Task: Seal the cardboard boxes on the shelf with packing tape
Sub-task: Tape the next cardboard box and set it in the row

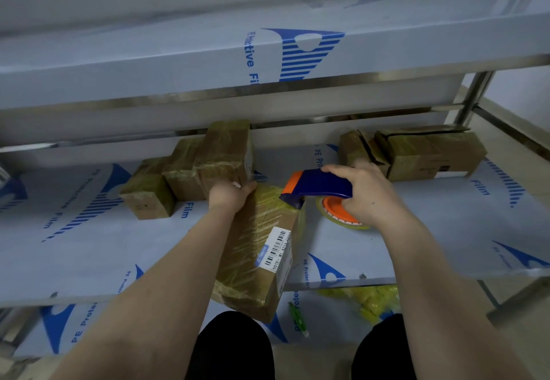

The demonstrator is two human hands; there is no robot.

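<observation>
**Taping at the shelf [89,245]**

On it lies the taped cardboard box [262,254], its far end clasped by the left grip [229,198], fingers curled over the edge. Just right of that, the right grip [366,195] wraps the tape dispenser [318,186] by its handle.

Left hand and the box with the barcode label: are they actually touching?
Touching. The head view shows the left hand clasped over the far end of the barcode-labelled box, its fingers curled round the edge with no gap.
</observation>
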